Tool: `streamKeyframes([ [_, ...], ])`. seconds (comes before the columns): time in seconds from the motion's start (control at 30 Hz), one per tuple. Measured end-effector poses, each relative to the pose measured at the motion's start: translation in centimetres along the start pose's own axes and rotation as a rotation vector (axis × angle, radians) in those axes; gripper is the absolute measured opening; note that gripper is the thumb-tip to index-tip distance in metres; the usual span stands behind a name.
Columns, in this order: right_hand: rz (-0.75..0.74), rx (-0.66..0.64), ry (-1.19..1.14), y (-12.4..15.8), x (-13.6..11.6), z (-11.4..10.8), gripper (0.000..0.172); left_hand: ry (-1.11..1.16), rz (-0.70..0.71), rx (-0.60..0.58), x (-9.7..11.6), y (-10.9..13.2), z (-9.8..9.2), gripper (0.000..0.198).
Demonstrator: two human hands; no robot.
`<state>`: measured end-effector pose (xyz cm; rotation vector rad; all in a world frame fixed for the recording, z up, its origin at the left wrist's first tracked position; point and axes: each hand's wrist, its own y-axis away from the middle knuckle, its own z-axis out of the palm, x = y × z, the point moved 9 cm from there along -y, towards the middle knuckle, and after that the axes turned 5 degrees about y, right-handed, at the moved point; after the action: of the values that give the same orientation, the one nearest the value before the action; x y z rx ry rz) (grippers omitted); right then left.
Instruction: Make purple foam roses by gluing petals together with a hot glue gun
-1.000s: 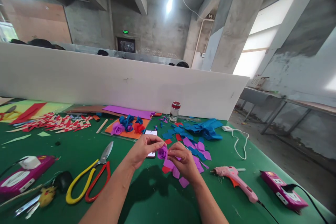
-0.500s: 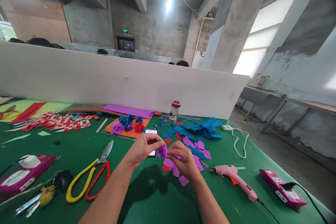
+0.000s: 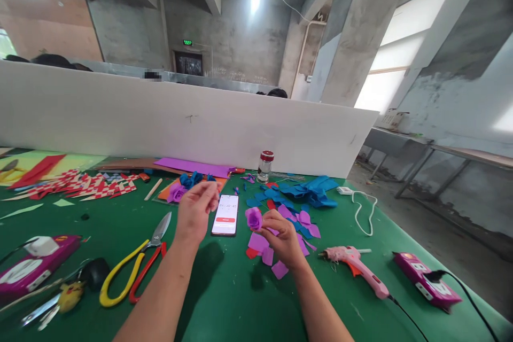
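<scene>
Green tabletop (image 3: pixel 240 299): right hand (image 3: pixel 282 235) grip pinches purple rose (image 3: pixel 254 218) just rt of phone (image 3: pixel 225 215); left hand (image 3: pixel 196 211) grip loose, empty, just left of it. Prob. best to pinch rose low, firm.

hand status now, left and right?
Left hand: open, holding nothing, in the air beside the phone.
Right hand: closed on the purple flower.

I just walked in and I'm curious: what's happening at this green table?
A person is making small flowers from coloured sheet. The right hand pinches a purple rose above loose purple petals on the green table. The left hand hovers open and empty beside a lit phone. Scissors lie to the left, a pink glue gun to the right, finished roses farther back.
</scene>
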<state>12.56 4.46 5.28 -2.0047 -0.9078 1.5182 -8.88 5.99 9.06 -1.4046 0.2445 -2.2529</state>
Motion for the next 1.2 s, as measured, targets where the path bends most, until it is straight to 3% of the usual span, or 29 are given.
streamKeyframes([
  [0.1,0.06,0.045,-0.054,-0.1,0.7,-0.6,0.008,0.122,0.133,0.194,1.7,-0.6,-2.4,0.017],
  [0.2,0.106,0.077,-0.088,-0.1,1.3,-0.9,0.009,0.168,0.222,0.28,3.0,-0.7,-3.6,0.014],
  [0.37,0.104,0.13,-0.104,-0.1,1.9,-1.0,0.011,0.139,0.316,0.298,4.9,-0.2,-3.6,0.01],
  [0.6,0.118,0.161,-0.096,0.0,2.8,-1.3,0.015,0.072,0.307,0.254,6.3,0.4,-3.0,0.009],
  [0.77,0.125,0.185,-0.11,0.0,3.2,-1.7,0.021,0.028,0.306,0.287,5.4,-0.1,-2.8,0.012],
  [0.87,0.112,0.172,-0.142,0.0,3.0,-1.5,0.021,-0.029,0.236,0.203,3.4,0.1,-0.6,0.014],
  [1.03,0.046,0.147,-0.163,-0.1,2.1,-1.0,0.016,-0.189,0.102,-0.168,0.1,0.8,4.9,0.015],
  [1.2,-0.014,0.106,-0.071,-0.2,0.9,-0.6,0.014,-0.183,0.099,-0.241,-0.8,0.9,5.2,0.017],
])
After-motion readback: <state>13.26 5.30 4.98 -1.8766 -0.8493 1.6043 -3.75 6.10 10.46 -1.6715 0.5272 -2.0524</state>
